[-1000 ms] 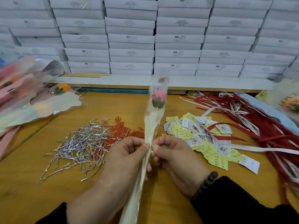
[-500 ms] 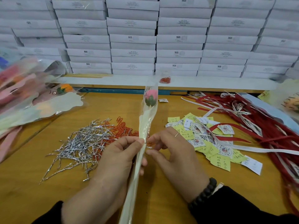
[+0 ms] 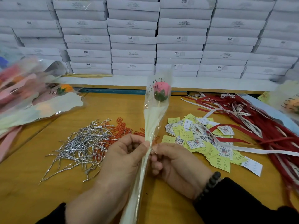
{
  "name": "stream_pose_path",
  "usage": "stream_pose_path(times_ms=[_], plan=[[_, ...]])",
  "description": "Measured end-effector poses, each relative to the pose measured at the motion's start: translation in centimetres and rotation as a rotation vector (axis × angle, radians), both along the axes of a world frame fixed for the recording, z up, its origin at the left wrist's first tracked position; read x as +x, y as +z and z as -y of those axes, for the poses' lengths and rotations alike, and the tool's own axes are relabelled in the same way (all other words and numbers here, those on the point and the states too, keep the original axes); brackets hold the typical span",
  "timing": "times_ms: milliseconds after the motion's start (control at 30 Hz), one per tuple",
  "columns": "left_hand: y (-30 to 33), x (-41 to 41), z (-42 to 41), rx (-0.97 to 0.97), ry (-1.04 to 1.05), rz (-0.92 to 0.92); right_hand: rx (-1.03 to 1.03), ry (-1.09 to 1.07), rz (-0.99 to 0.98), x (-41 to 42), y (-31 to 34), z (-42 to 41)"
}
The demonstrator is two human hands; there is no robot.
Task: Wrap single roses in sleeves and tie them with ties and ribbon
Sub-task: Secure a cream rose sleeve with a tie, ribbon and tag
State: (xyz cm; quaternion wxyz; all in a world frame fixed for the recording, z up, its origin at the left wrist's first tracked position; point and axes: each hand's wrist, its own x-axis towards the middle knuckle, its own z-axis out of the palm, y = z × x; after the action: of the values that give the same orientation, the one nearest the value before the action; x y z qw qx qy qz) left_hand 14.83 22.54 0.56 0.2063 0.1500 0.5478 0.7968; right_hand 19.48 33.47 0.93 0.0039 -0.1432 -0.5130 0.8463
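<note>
A pink rose (image 3: 161,91) on a thin stick stands upright inside a clear and cream sleeve (image 3: 153,120) printed with dark letters. My left hand (image 3: 124,157) grips the gathered sleeve at its narrow waist. My right hand (image 3: 171,160) pinches a thin silver tie (image 3: 153,150) wound round that same spot. A heap of silver twist ties (image 3: 80,144) lies left of my hands. Red and white ribbons (image 3: 258,126) sprawl at the right.
Orange paper clips (image 3: 120,128) lie behind the ties. Yellow and white paper tags (image 3: 199,139) are scattered right of centre. Wrapped roses (image 3: 32,101) pile up at the far left, another at the right edge (image 3: 291,104). Stacked white boxes (image 3: 161,38) wall off the back of the wooden table (image 3: 32,183).
The rose has swung right again and stands more upright. My right hand's fingers have curled in closer to the sleeve's waist at the tie.
</note>
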Motion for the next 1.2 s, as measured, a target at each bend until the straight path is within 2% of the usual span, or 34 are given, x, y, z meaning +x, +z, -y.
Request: stream_pose_path(times_ms=[33,100,200,267,533,667,833,967,1200], plan=[[-0.1,0.0,0.0,-0.018,0.019,-0.015,0.021,0.003,0.010,0.0,0.0,0.0],[-0.3,-0.3,-0.1,-0.068,0.093,-0.067,0.220,-0.069,-0.006,0.0,-0.2,0.2],[-0.5,-0.5,-0.1,-0.095,0.165,-0.090,0.547,-0.264,-0.145,0.1,-0.7,0.5],[-0.5,-0.4,-0.1,-0.109,0.171,-0.092,0.706,-0.293,-0.248,0.2,-0.8,0.6],[-0.4,-0.4,0.1,-0.082,0.157,-0.051,0.964,-0.288,-0.299,0.5,-0.9,0.5],[-0.3,-0.4,0.2,-0.105,0.111,-0.063,0.804,-0.256,-0.214,0.4,-0.8,0.4],[-0.5,-0.4,0.2,-0.077,0.059,-0.048,0.455,-0.075,-0.056,0.2,-0.6,0.1],[-0.4,-0.1,-0.1,-0.003,0.023,0.007,0.141,0.006,-0.023,0.1,-0.2,-0.2],[-0.1,0.3,-0.3,0.049,0.045,0.058,0.049,0.002,-0.055,0.0,-0.5,-0.3]])
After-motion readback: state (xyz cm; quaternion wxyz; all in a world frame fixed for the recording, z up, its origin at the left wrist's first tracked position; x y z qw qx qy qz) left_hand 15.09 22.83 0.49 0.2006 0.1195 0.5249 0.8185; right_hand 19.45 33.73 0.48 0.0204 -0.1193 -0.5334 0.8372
